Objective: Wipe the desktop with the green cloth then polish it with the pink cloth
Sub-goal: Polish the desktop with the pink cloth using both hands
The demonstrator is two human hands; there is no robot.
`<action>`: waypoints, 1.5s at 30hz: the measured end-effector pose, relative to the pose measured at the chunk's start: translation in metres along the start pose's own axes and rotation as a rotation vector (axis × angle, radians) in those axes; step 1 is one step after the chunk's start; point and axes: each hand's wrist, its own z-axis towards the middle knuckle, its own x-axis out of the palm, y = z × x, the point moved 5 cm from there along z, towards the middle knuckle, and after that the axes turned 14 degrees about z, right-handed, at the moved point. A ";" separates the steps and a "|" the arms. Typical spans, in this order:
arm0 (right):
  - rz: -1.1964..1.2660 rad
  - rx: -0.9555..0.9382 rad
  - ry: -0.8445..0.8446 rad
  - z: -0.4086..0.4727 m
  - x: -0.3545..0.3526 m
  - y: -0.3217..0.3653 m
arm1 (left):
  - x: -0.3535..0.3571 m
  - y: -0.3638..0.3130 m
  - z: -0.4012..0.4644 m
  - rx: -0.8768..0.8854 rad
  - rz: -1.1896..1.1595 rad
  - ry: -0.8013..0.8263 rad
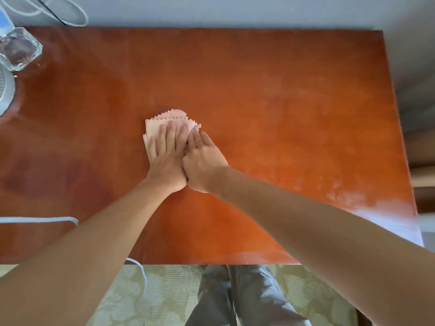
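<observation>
A folded pink cloth (pixel 173 117) with zigzag edges lies near the middle of the reddish-brown wooden desktop (pixel 282 102). My left hand (pixel 168 154) presses flat on it with straight fingers. My right hand (pixel 204 161) lies beside the left one, fingers straight, its fingertips on the cloth's right edge and partly over the left hand. Most of the cloth is hidden under the hands. No green cloth is in view.
A clear glass container (pixel 18 49) stands at the far left corner, with a white round fan base (pixel 6 92) below it. White cables (pixel 40 220) cross the left edge and the wall behind. A glare patch lies at the desk's right front corner.
</observation>
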 end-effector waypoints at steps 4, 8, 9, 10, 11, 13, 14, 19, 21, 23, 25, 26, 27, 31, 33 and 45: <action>0.054 0.006 -0.007 -0.012 0.002 -0.002 | 0.003 0.000 -0.006 0.012 -0.010 -0.019; 0.051 -0.044 0.003 -0.036 0.016 0.023 | 0.014 0.008 -0.050 0.042 -0.030 -0.043; 0.048 -0.058 0.006 -0.044 0.022 0.033 | 0.019 0.011 -0.065 0.042 -0.035 -0.061; 0.048 -0.071 0.008 -0.052 0.028 0.044 | 0.024 0.013 -0.080 0.037 -0.043 -0.069; 0.054 -0.082 0.013 -0.059 0.034 0.054 | 0.030 0.015 -0.093 0.029 -0.042 -0.063; 0.068 -0.103 0.038 -0.069 0.043 0.071 | 0.042 0.019 -0.114 0.006 -0.013 -0.027; 0.066 -0.114 0.044 -0.073 0.046 0.077 | 0.047 0.020 -0.121 -0.010 -0.002 -0.015; 0.071 -0.118 0.029 -0.079 0.050 0.084 | 0.046 0.019 -0.133 -0.042 -0.005 -0.010; 0.077 -0.105 0.037 -0.079 0.053 0.085 | 0.046 0.019 -0.133 -0.040 -0.015 -0.010; 0.068 -0.097 0.045 -0.076 0.056 0.086 | 0.046 0.020 -0.131 -0.040 -0.026 0.003; 0.059 -0.089 0.056 -0.068 0.054 0.086 | 0.044 0.024 -0.124 -0.045 -0.039 0.017; 0.060 -0.080 0.060 -0.061 0.051 0.085 | 0.043 0.027 -0.117 -0.052 -0.034 0.032; 0.062 -0.070 0.061 -0.053 0.047 0.083 | 0.041 0.031 -0.109 -0.064 -0.025 0.050; 0.060 -0.019 0.052 -0.013 0.027 0.073 | 0.030 0.051 -0.064 -0.106 -0.008 0.111; 0.077 0.011 0.050 0.006 0.017 0.070 | 0.025 0.060 -0.046 -0.106 -0.026 0.115; 0.110 -0.014 0.019 -0.034 0.036 0.089 | 0.043 0.049 -0.088 -0.071 -0.005 0.076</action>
